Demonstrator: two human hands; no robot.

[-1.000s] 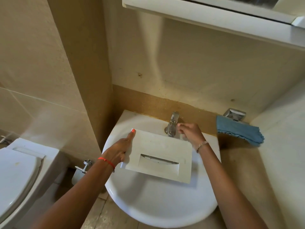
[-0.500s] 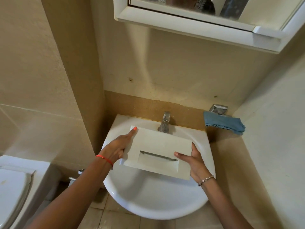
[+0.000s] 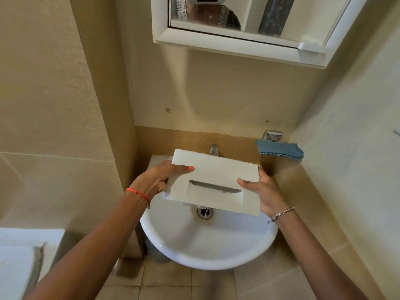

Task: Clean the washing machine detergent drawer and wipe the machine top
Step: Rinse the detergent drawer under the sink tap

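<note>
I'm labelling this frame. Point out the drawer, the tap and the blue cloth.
drawer (image 3: 218, 172): head view, flat front panel above the recess.
tap (image 3: 213, 149): head view, its metal top.
cloth (image 3: 280, 150): head view, middle of the fold.

Person, two bare forearms, lower left and lower right of frame: left hand (image 3: 155, 180) with thin red cord bracelet (image 3: 138, 193) at wrist and orange-painted thumbnail (image 3: 191, 168); right hand (image 3: 264, 191) with slim beaded chain bracelet (image 3: 282, 213) at wrist.
</note>
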